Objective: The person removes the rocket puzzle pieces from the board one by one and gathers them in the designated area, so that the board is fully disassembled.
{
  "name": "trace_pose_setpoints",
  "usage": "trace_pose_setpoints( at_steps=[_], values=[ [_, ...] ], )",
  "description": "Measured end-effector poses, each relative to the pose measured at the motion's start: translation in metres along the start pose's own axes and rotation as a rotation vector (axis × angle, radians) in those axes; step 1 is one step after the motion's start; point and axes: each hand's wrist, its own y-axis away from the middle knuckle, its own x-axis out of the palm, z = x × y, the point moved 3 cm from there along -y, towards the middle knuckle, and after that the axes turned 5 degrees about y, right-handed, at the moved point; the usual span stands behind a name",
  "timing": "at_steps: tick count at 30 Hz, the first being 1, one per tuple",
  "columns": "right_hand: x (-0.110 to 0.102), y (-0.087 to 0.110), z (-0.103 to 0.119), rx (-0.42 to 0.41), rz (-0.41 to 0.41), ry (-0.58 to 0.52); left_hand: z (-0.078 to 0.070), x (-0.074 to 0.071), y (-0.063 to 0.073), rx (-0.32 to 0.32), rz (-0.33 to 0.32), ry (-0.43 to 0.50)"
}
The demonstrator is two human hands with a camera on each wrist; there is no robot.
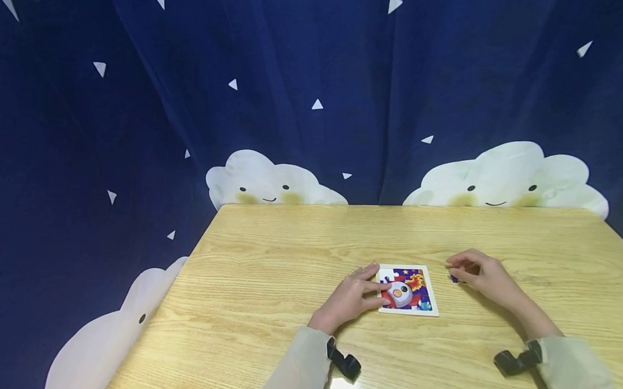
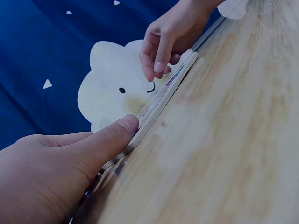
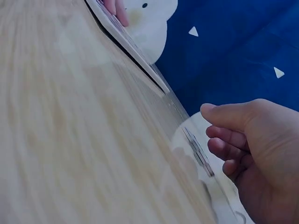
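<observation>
A small jigsaw puzzle in a white frame (image 1: 434,296) lies on the table, showing a penguin-like figure on purple with a flame and a star. White backing shows at its upper left. My left hand (image 1: 352,296) rests over the puzzle's left side with fingers extended; its thumb (image 2: 117,133) lies along the frame's near edge. To the right of the frame, my right hand (image 1: 481,275) hovers by a small dark purple puzzle piece (image 1: 454,279), partly hidden under its fingers. In the right wrist view, thumb and loosely bent fingers stand apart from the piece (image 3: 198,151) on the table.
The light wooden table (image 1: 273,264) reaches back to a dark blue curtain (image 1: 286,58) with white triangles and smiling clouds. A black strap mount sits on each wrist, below beige sleeves (image 1: 302,366).
</observation>
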Motion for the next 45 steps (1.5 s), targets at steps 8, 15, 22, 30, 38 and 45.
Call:
trace_pose_setpoints(
  at_steps=[8,15,22,30,38,45],
  values=[
    [0.014,-0.007,0.012,-0.035,0.013,-0.015,0.0,0.001,0.0,0.003,-0.003,-0.006],
    [0.026,-0.014,0.024,-0.075,0.023,-0.055,0.0,0.0,0.001,0.011,-0.009,-0.012],
    [0.037,-0.022,0.036,-0.086,0.083,-0.062,0.0,-0.001,0.0,0.004,0.0,-0.001],
    [0.048,-0.027,0.048,-0.089,0.134,-0.05,0.0,0.0,-0.001,0.023,-0.007,-0.032],
    [0.054,-0.032,0.058,-0.084,0.176,-0.031,0.0,0.0,0.0,0.005,-0.005,-0.015],
    [0.056,-0.035,0.065,-0.088,0.222,-0.014,0.001,0.0,-0.001,0.012,-0.006,-0.017]
  ],
)
